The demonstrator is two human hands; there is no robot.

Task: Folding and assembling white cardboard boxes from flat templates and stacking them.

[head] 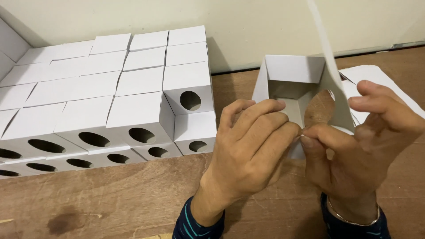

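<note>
While both hands meet near the middle of the wooden desk (110, 194), the left hand (248, 146) curls its fingers (261, 117) over the near wall of a half-folded white card box (294, 73), and the right hand (367, 141) pinches a lower flap edge between thumb and forefinger, the two sets of fingertips almost touching each other at that seam. Both grips are closed on the card, lightly rather than clenched, with the right hand's other fingers spread loose above. The box is held up just off the desk, its open mouth tilted toward the camera, one side panel with an oval cut-out turned to the right and a long flap (325, 40) standing up out of the top of the picture. It looks very light and thin, stiff along its creases but easy to crush or dent across a panel, so the safest hold seems to be at the folded edges and corners, not the flat faces or the rim of the cut-out. Just beyond the right hand, more flat white blanks (385, 77) lie toward the right edge. Farther off, along the left and far side against the pale wall (265, 26), finished white boxes (141, 110) with the same oval holes are stacked in close rows.
</note>
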